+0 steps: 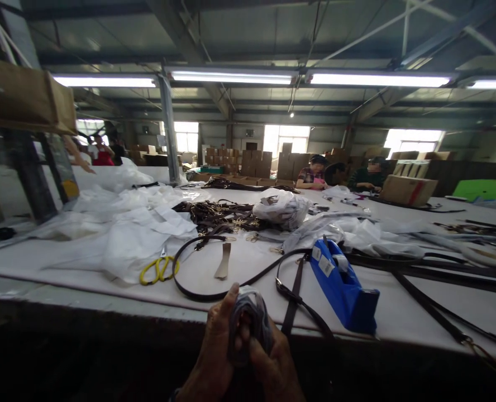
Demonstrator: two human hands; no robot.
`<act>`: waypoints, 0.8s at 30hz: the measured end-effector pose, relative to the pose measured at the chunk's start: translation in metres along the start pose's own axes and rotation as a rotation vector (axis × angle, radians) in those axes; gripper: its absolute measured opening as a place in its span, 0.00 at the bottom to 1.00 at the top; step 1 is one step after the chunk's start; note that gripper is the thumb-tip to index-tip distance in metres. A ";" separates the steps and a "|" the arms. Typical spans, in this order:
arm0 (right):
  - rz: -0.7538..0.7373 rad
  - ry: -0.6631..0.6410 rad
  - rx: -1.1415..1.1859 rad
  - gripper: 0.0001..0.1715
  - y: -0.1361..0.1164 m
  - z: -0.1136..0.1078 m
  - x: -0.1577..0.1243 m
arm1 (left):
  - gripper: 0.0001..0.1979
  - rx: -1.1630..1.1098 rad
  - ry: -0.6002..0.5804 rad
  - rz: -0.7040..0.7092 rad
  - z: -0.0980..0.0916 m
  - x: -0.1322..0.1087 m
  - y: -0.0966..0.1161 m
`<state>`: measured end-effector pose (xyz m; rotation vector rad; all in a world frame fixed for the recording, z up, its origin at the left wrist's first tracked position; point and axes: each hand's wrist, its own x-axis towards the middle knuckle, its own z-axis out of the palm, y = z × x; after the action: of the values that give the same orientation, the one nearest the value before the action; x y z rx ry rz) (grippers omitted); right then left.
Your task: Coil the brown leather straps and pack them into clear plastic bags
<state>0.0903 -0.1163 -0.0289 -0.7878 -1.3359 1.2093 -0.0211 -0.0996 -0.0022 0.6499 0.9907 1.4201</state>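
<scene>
Fingers (231,301) of both hands closed round a grey bundle (252,312), none spread. Left hand (214,349) grips it from the side, thumb up along its top. Right hand (275,365) wraps the lower end, fingertips curled in over it.

Bundle sits low and centre, held in the air just off the near edge of the table (403,312), not resting on anything. Surface is creased and dull grey. It could be thin film or cloth; I cannot tell which, nor what is inside.

Handling, as a judgement: light and soft, giving under the squeeze. Probably a bit slick if it is film. Not fragile. Best held round the middle with a full wrap, as here. A pinch at a loose end would likely only pull folds free.

On the table:
- A thin dark strap (214,293) loops just beyond the hands.
- A second strap with a buckle (292,304) hangs over the edge beside the right hand.
- Blue tape dispenser (342,287) to the right, near.
- Yellow-handled scissors (159,269) to the left, touching a heap of white bags (126,234).
- Tan strip (223,261) lying flat between the scissors and the loop.
- Pile of brown straps (218,215) further back.

Other people (313,173) are seated at the far end, well apart.
</scene>
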 end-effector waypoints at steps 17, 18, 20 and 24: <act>-0.114 0.076 -0.262 0.24 0.032 -0.009 -0.008 | 0.25 -0.180 0.017 0.083 0.004 0.005 0.023; -0.137 0.089 -0.294 0.23 0.036 -0.009 -0.011 | 0.26 -0.187 0.010 0.094 0.006 0.005 0.030; -0.139 0.133 -0.318 0.22 0.041 -0.009 -0.012 | 0.26 -0.208 0.018 0.114 0.011 0.006 0.042; -0.040 0.213 -0.297 0.28 0.035 -0.001 0.005 | 0.28 -0.228 0.072 0.118 0.018 0.011 0.050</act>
<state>0.0836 -0.1030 -0.0608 -1.0644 -1.3617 0.8782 -0.0319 -0.0811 0.0474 0.4977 0.8411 1.6422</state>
